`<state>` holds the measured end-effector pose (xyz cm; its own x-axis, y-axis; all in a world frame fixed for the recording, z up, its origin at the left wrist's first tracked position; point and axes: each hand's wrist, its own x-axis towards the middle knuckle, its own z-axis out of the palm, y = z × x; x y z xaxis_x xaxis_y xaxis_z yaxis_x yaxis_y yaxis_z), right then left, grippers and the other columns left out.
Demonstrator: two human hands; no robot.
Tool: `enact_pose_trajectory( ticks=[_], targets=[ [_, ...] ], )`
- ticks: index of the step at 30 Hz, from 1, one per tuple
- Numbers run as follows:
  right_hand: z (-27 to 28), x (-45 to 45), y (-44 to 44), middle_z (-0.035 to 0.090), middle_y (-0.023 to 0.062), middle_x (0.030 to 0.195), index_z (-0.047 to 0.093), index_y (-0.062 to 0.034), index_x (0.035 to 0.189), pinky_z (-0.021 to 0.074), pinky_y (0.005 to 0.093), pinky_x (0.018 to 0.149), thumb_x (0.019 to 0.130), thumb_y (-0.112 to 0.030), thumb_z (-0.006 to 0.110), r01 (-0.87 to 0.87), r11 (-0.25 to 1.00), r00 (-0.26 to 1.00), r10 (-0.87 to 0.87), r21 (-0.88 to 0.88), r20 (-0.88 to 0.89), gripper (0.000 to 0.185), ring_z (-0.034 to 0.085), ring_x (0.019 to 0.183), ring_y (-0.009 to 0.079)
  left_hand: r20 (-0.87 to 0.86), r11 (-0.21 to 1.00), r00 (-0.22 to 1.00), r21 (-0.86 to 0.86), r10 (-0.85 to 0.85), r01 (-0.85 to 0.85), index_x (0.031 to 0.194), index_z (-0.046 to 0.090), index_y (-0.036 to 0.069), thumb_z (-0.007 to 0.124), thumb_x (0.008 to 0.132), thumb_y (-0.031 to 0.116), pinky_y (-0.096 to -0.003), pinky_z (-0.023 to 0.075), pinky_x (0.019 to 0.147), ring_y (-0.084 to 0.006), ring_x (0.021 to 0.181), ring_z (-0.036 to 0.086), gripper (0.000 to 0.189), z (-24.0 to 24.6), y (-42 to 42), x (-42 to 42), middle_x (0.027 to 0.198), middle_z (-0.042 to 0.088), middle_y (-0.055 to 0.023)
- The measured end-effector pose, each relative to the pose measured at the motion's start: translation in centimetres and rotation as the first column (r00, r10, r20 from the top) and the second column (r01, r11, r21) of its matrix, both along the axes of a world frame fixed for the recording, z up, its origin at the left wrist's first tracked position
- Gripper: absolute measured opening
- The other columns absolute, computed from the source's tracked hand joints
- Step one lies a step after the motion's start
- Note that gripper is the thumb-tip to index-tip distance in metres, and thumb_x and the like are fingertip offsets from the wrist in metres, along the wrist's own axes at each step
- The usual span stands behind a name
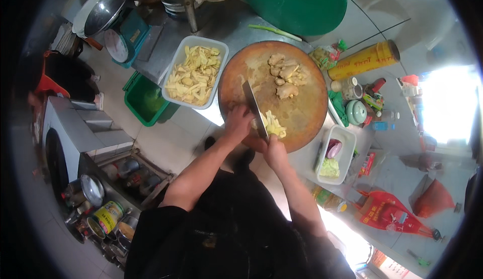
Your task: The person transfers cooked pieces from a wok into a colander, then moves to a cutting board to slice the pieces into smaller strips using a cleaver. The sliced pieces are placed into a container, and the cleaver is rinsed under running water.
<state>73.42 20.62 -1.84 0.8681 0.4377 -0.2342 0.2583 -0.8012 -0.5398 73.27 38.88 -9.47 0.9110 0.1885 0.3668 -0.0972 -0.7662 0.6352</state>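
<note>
On a round wooden chopping board (pixel 241 60), my right hand (pixel 276 152) grips the handle end of a cleaver (pixel 255 107) near the board's front edge. My left hand (pixel 240 122) rests at the board's left front, close beside the blade, its fingertips on a piece of ginger that the blade and fingers mostly hide. Cut ginger slices (pixel 275 125) lie just right of the blade. Whole knobs of ginger root (pixel 286 71) sit at the back of the board. A white plastic tub (pixel 225 52) full of sliced ginger stands against the board's left side.
A white tray (pixel 349 147) with a piece of purple onion and cabbage stands to the right. A green bin (pixel 141 107) is on the floor at left. A green onion stalk (pixel 274 32) lies behind the board, near a big green round lid or basin (pixel 298 3). Jars line the right.
</note>
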Motion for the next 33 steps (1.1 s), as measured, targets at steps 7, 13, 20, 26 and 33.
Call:
enact_pose_trajectory(
  ticks=[7, 13, 20, 26, 33],
  targets=[
    [-0.1, 0.0, 0.1, 0.062, 0.0285, 0.072, 0.05, 0.0027, 0.095, 0.0504, 0.0527, 0.062, 0.088, -0.029, 0.061, 0.045, 0.996, 0.999, -0.043, 0.08, -0.024, 0.034, 0.061, 0.069, 0.0474, 0.007, 1.0, 1.0, -0.006, 0.018, -0.018, 0.083, 0.065, 0.01, 0.064, 0.065, 0.001, -0.0423, 0.0453, 0.072, -0.0311, 0.088, 0.053, 0.02, -0.2, -0.1, 0.2, 0.092, 0.053, -0.0089],
    [-0.8, -0.2, -0.4, 0.062, 0.029, 0.073, 0.05, 0.0028, 0.095, 0.0497, 0.0532, 0.062, 0.087, -0.023, 0.062, 0.041, 0.999, 0.999, -0.041, 0.003, -0.015, 0.03, 0.062, 0.07, 0.0474, -0.042, 1.0, 0.999, -0.019, 0.012, -0.013, 0.084, 0.064, 0.011, 0.064, 0.065, 0.001, -0.0432, 0.0447, 0.073, -0.031, 0.09, 0.053, 0.022, -0.4, -0.3, -0.2, 0.094, 0.053, -0.009],
    [-0.5, -0.5, -0.6, 0.062, 0.03, 0.072, 0.049, 0.0038, 0.092, 0.0499, 0.0529, 0.061, 0.086, -0.02, 0.063, 0.023, 0.997, 1.0, -0.023, 0.071, 0.003, 0.028, 0.061, 0.069, 0.0477, -0.037, 1.0, 0.999, -0.003, 0.027, -0.027, 0.083, 0.064, 0.011, 0.064, 0.064, 0.001, -0.043, 0.0445, 0.074, -0.0306, 0.09, 0.053, 0.022, -0.6, -0.4, -0.1, 0.095, 0.053, -0.0089],
    [-0.5, -0.7, -0.6, 0.062, 0.0306, 0.078, 0.051, 0.0037, 0.096, 0.0498, 0.0518, 0.067, 0.086, -0.018, 0.064, 0.05, 0.997, 0.993, -0.044, 0.058, -0.106, 0.028, 0.061, 0.077, 0.0489, 0.014, 0.999, 0.999, -0.035, 0.036, -0.035, 0.082, 0.064, 0.011, 0.065, 0.064, 0.001, -0.0429, 0.0444, 0.073, -0.0306, 0.088, 0.053, 0.021, -0.5, -0.2, 0.0, 0.091, 0.053, -0.0087],
    [-1.0, -0.6, -0.7, 0.062, 0.0307, 0.076, 0.051, 0.0043, 0.097, 0.0496, 0.0534, 0.066, 0.086, -0.02, 0.064, 0.053, 0.997, 0.996, -0.049, 0.06, -0.07, 0.029, 0.061, 0.074, 0.0487, 0.012, 0.999, 1.0, -0.027, 0.027, -0.026, 0.081, 0.063, 0.01, 0.064, 0.064, 0.001, -0.0441, 0.0446, 0.072, -0.0314, 0.087, 0.054, 0.02, -0.3, -0.2, -0.1, 0.091, 0.054, -0.0094]
  ],
)
